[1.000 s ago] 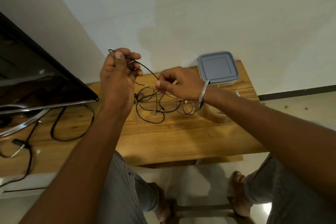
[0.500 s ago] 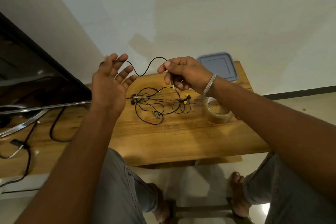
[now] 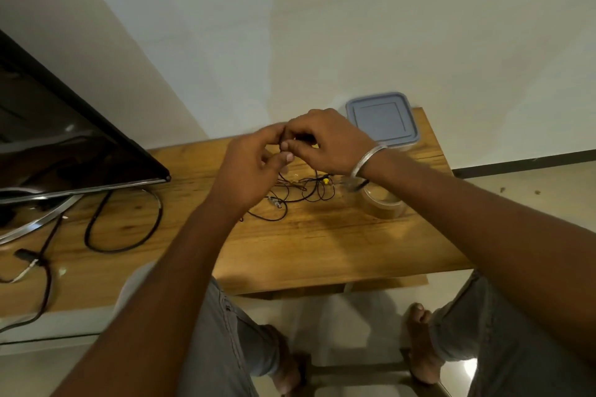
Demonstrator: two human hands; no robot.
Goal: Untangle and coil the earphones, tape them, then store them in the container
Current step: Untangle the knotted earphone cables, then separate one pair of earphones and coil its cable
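Hovering over the wooden table [image 3: 306, 251], both hands were bunched up together, fingertips meeting. Left hand [image 3: 254, 164] and right hand [image 3: 325, 145] each had fingers curled in, pinching a strand of the earphones [image 3: 300, 195], though the bit between the fingers was mostly hidden tbh. Rest of the black cord lay in a loose tangle on the table right under the hands, just beside the tape roll [image 3: 382, 203]. Container [image 3: 382, 118] sat lidded at the far corner, behind the right hand.
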